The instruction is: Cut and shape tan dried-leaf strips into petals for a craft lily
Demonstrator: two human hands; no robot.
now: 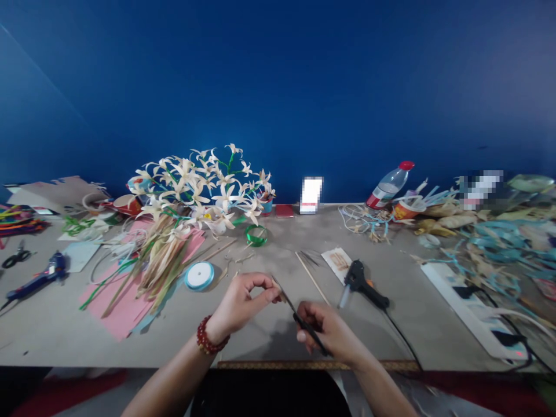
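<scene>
My left hand (241, 307), with a red bead bracelet (210, 336) at the wrist, is closed in a pinch near the middle front of the table. A small pale piece seems to lie between thumb and forefinger, too small to name. Black-handled scissors (310, 333) are in my right hand (332, 331), its fingers around the handles. Their narrow blades slant up and left, the tip reaching my left fingertips. Whether the blades touch the pale piece I cannot tell. Beyond my hands lie a thin wooden stick (313, 279) and tweezers (310, 258).
On the right are a black glue gun (365, 285), a white power strip (464, 307) with cables and a leaning bottle (388, 186). Pale flowers (195, 188) stand back left. Nearer are dried husks (167, 255), a ribbon spool (200, 275) and a blue glue gun (39, 281).
</scene>
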